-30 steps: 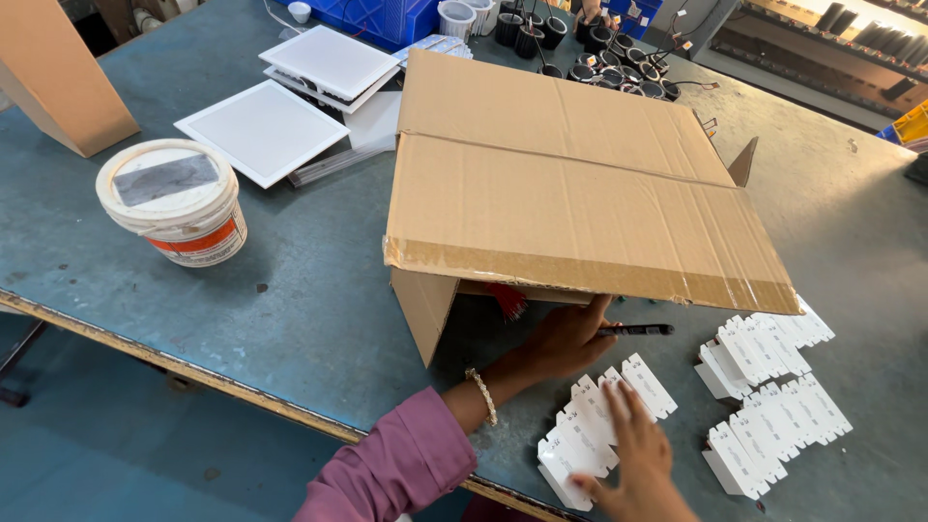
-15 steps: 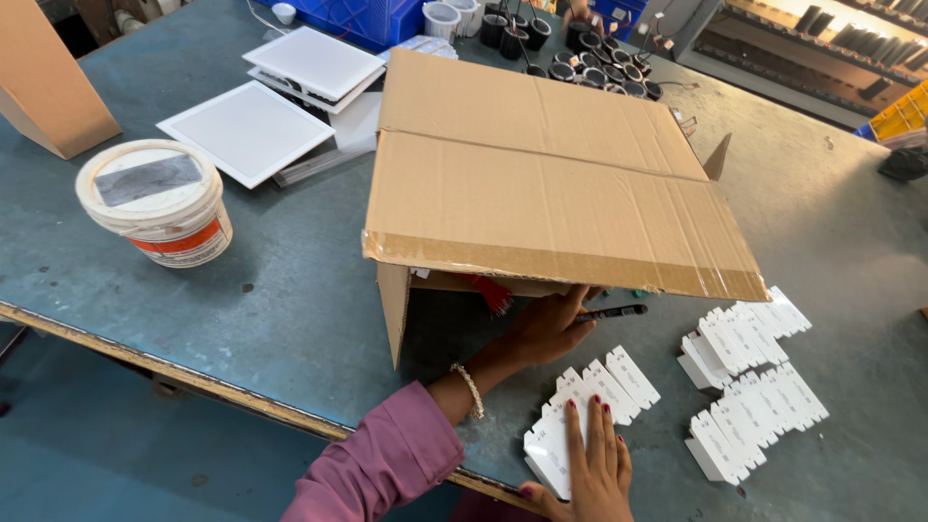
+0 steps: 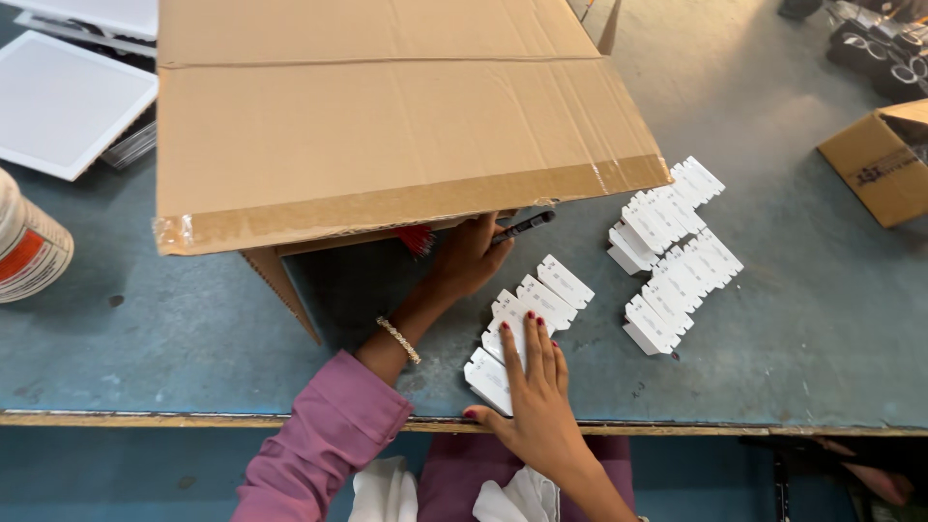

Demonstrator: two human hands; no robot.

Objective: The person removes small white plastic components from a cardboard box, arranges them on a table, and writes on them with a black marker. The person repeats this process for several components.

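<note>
A large cardboard box [image 3: 387, 126] lies on its side on the blue-grey table [image 3: 802, 319], its taped flap hanging over the opening. My left hand [image 3: 469, 259], in a purple sleeve with a beaded bracelet, reaches under that flap. Its fingertips are hidden, close to a black marker [image 3: 524, 227] and something red [image 3: 416, 239]. My right hand [image 3: 536, 396] rests flat, fingers spread, on a row of small white boxes [image 3: 541, 295] near the table's front edge. Two more rows of the same white boxes [image 3: 677, 251] lie to the right, untouched.
A white bucket [image 3: 29, 246] stands at the far left. White square panels [image 3: 68, 101] lie behind it. A small cardboard box [image 3: 875, 164] and black round parts [image 3: 884, 58] sit at the right. The table's front edge [image 3: 725, 425] runs just below my hands.
The view has come closer and shifted right. My right hand has slid up onto the near row of white boxes. My left hand stays under the flap.
</note>
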